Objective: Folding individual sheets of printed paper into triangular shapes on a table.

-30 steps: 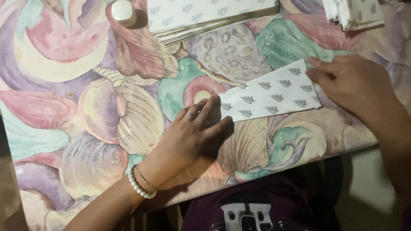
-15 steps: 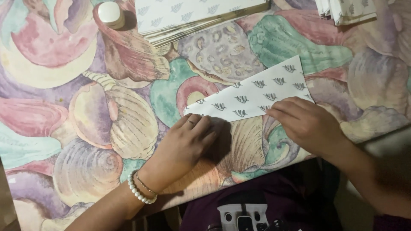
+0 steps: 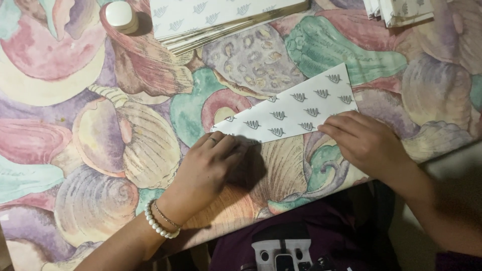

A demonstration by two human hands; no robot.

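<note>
Paper (image 3: 293, 108) lies pinned under both hands' fingertips.

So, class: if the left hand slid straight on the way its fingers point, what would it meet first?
The left hand points up and to the right, fingertips already at the lower edge of the patterned white paper. It would ride onto that sheet first, probably before anything else on the shell-print tablecloth.

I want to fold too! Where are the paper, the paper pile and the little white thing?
paper (image 3: 296, 111), head view, its patterned middle.
paper pile (image 3: 216, 15), head view, top sheet.
little white thing (image 3: 119, 14), head view, its top.
</note>
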